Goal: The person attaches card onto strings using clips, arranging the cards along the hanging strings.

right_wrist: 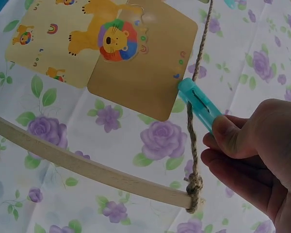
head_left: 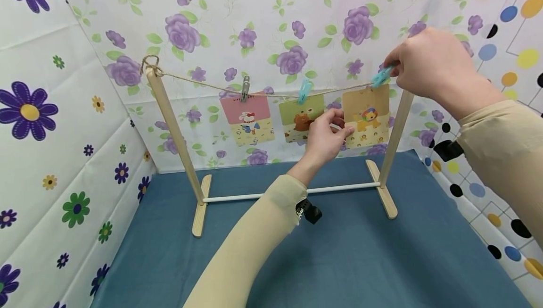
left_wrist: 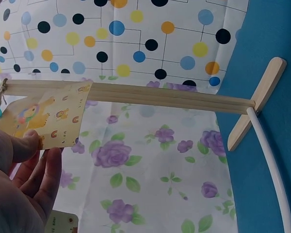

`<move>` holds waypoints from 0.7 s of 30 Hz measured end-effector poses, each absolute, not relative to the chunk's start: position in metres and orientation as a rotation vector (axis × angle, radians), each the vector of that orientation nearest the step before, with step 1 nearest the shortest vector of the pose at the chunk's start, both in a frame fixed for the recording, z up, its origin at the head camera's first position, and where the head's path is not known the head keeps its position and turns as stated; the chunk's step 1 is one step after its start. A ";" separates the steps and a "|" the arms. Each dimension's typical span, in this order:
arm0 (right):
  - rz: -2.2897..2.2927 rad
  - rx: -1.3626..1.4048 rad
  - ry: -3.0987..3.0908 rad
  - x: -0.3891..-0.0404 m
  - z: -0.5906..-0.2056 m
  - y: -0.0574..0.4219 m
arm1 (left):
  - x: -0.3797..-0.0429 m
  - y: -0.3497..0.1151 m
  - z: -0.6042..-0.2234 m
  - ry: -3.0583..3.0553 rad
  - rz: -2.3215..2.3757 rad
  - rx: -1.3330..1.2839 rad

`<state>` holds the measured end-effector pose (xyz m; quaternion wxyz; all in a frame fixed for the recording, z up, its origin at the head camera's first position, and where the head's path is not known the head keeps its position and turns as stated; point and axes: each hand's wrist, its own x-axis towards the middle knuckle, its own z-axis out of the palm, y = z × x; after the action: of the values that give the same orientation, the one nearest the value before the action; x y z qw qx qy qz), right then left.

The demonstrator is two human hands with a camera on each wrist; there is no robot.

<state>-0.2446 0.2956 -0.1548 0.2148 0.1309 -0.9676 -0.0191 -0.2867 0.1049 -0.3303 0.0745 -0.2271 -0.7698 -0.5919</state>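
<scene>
A tan lion card [head_left: 367, 118] hangs at the right end of a twine line [right_wrist: 192, 141]. My left hand [head_left: 323, 134] pinches its lower left edge between thumb and fingers, as the left wrist view also shows. With thumb and fingertips my right hand [head_left: 432, 65] grips a teal clothespin [right_wrist: 200, 102], whose tip sits on the twine at the card's top edge. To the left, a green bear card [head_left: 292, 115] hangs from another teal clothespin [head_left: 304, 92]. Farther left, a grey clothespin [head_left: 245, 89] holds a pink and yellow card [head_left: 249, 121].
The twine is tied to two wooden posts [head_left: 174, 129] on flat wooden feet [head_left: 201, 206]. A white rod [head_left: 343, 188] joins them low down, above a blue cloth [head_left: 348, 251]. Flowered cloth [head_left: 250, 11] stands behind, and dotted cloth [head_left: 505, 157] on the right.
</scene>
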 end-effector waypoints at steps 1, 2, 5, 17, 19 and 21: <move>-0.055 0.365 -2.688 -0.245 -0.155 0.296 | -0.287 0.105 -0.331 -2.312 -1.773 -0.681; -0.057 0.368 -2.691 -0.245 -0.155 0.296 | -0.287 0.105 -0.331 -2.314 -1.770 -0.679; -0.063 0.372 -2.705 -0.245 -0.155 0.296 | -0.287 0.104 -0.332 -2.312 -1.788 -0.678; -0.091 0.427 -2.715 -0.247 -0.155 0.296 | -0.288 0.103 -0.334 -2.307 -1.784 -0.707; -0.104 0.442 -2.708 -0.247 -0.155 0.296 | -0.288 0.104 -0.333 -2.309 -1.778 -0.712; -0.119 0.454 -2.702 -0.247 -0.156 0.296 | -0.287 0.104 -0.332 -2.306 -1.774 -0.720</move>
<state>-0.2468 0.2960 -0.1555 0.1983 0.1621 -0.9657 -0.0427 -0.2868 0.1039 -0.3319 0.0722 -0.2396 -0.7674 -0.5904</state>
